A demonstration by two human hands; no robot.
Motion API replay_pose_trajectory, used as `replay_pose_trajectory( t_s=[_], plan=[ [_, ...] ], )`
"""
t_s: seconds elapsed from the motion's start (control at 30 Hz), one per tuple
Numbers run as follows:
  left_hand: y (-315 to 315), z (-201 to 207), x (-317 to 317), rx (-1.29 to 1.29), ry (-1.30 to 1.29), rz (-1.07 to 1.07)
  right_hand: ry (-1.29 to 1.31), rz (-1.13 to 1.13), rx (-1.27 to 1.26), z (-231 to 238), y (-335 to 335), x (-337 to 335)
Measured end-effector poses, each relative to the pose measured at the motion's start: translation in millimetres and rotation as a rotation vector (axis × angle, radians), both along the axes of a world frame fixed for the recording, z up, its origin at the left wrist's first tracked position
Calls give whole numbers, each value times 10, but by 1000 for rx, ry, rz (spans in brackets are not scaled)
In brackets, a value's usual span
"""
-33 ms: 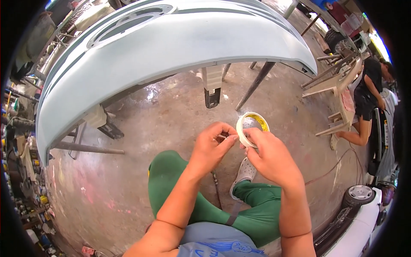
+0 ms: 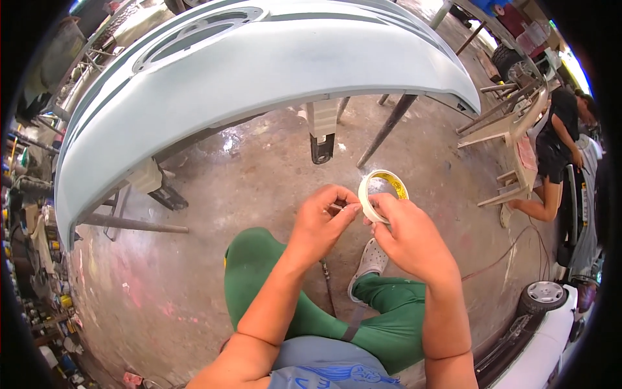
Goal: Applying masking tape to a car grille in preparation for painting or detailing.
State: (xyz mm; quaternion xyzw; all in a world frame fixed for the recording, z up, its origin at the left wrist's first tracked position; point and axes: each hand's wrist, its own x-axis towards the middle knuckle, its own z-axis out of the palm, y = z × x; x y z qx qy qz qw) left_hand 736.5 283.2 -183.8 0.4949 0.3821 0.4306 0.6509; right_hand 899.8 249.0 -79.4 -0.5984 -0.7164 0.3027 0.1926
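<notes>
My right hand (image 2: 409, 235) grips a roll of pale masking tape (image 2: 367, 206), its thumb and fingers over the near side of the ring. Yellow lining shows inside the roll. Close against the roll's left edge, my left hand (image 2: 324, 217) is closed in a pinch, with a small pale bit of tape between its fingers; most of that bit is hidden. Both hands are above the floor, over my bent legs. Beyond them stretches a light grey car bumper (image 2: 278, 61), curved toward me and raised on supports.
Metal legs (image 2: 387, 129) and a pale bracket (image 2: 321, 120) stick out under the bumper. At right are a plastic chair (image 2: 518, 149), a crouching person (image 2: 562, 139) and a white car part with a wheel (image 2: 544, 293). Cluttered cans (image 2: 65, 302) line the left; a hose (image 2: 499, 258) crosses the floor.
</notes>
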Motion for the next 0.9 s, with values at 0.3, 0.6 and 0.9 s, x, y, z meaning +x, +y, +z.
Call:
replay_pose_trajectory(
  t_s=[0.3,0.6,0.9],
  plan=[
    [0,31,31,-5,54,27,-207,47,122,-33,-6,-43],
    [-12,38,54,26,69,54,-347,123,254,-70,-18,-14],
    [-37,81,-54,-44,109,48,-344,158,291,-93,-33,-82]
  ],
)
